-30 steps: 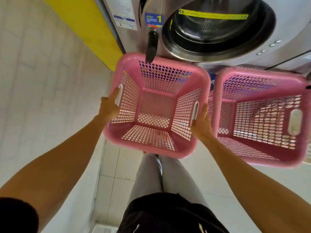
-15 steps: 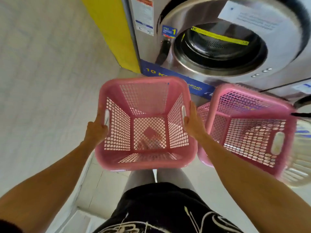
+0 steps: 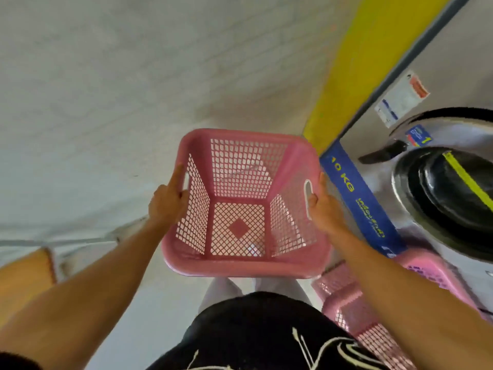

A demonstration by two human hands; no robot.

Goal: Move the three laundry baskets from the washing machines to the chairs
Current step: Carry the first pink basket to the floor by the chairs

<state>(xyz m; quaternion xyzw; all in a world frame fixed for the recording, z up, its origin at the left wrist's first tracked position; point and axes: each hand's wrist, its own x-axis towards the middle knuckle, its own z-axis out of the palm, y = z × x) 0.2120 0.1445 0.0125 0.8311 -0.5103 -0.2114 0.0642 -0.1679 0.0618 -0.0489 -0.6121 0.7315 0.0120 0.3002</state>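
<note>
Basket (image 3: 241,206) is empty and carried out front at waist height, left hand (image 3: 166,204) and right hand (image 3: 321,209) each gripping a side handle so it stays level, clear of the washer (image 3: 440,188). Second basket (image 3: 373,311) sits beside the washer.

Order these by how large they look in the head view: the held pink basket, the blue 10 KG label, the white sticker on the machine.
1. Held pink basket, though nearness to the camera enlarges it.
2. Blue 10 KG label.
3. White sticker.
</note>
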